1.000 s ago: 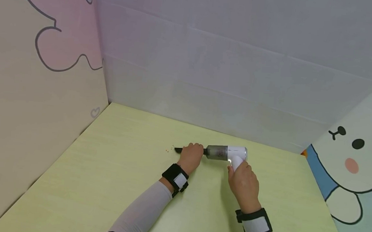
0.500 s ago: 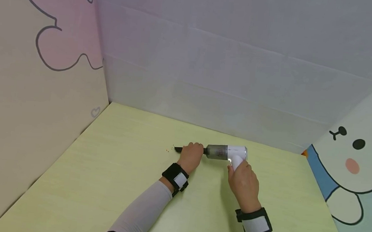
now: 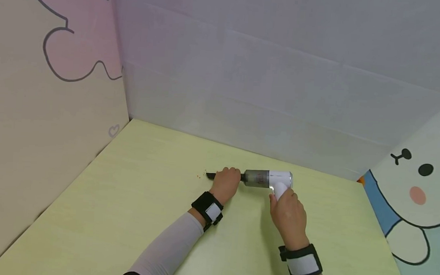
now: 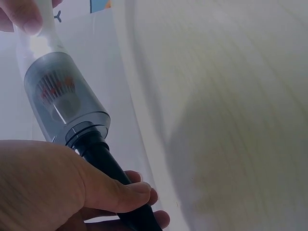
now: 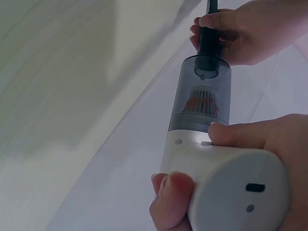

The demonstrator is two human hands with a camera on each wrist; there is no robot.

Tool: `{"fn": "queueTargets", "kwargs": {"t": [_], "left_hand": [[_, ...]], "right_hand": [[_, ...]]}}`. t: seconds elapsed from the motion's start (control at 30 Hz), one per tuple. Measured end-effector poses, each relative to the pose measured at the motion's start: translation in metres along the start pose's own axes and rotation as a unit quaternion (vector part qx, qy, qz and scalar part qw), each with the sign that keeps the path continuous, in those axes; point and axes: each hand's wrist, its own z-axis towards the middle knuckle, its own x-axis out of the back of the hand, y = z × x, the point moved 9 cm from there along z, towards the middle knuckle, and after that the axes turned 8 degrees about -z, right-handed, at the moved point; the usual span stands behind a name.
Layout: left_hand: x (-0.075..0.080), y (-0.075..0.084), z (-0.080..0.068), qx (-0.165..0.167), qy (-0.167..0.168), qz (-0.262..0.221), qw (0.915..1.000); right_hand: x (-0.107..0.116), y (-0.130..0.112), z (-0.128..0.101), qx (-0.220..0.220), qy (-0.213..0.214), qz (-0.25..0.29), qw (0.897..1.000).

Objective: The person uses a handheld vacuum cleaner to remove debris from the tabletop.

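A white handheld vacuum (image 3: 281,179) with a see-through grey dust cup (image 3: 257,178) lies level over the table in the head view. My right hand (image 3: 288,217) grips its handle; in the right wrist view the thumb (image 5: 240,134) lies by a lit spot on the body. My left hand (image 3: 226,184) holds the black nozzle (image 4: 108,161) between thumb and fingers. Beyond that hand the nozzle tip (image 3: 210,176) points left, close to a few tiny orange-red crumbs (image 3: 198,176). Inside the cup, reddish bits show around a ribbed filter (image 5: 202,102).
The pale yellow table (image 3: 145,192) spreads around both arms. A grey-white back wall (image 3: 246,72) rises behind the vacuum. Side panels with cartoon drawings stand left (image 3: 66,115) and right (image 3: 424,200).
The scene sits slightly higher in the head view. Both hands keep the same hold on the vacuum, and the crumbs by the nozzle tip look alike.
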Motion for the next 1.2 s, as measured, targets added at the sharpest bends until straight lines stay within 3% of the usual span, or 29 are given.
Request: {"fn": "queueTargets", "kwargs": {"t": [0.2, 0.47, 1.2], "left_hand": [[-0.002, 0.001, 0.001, 0.0, -0.003, -0.001, 1.0], [-0.005, 0.003, 0.005, 0.0, -0.009, -0.003, 1.0], [-0.017, 0.002, 0.015, -0.005, -0.026, -0.021, 0.9994]], "right_hand": [[0.002, 0.001, -0.001, 0.005, 0.012, -0.002, 1.0], [0.001, 0.005, 0.0, -0.016, -0.019, 0.0, 1.0], [-0.001, 0.007, 0.003, -0.025, -0.018, -0.003, 1.0]]}}
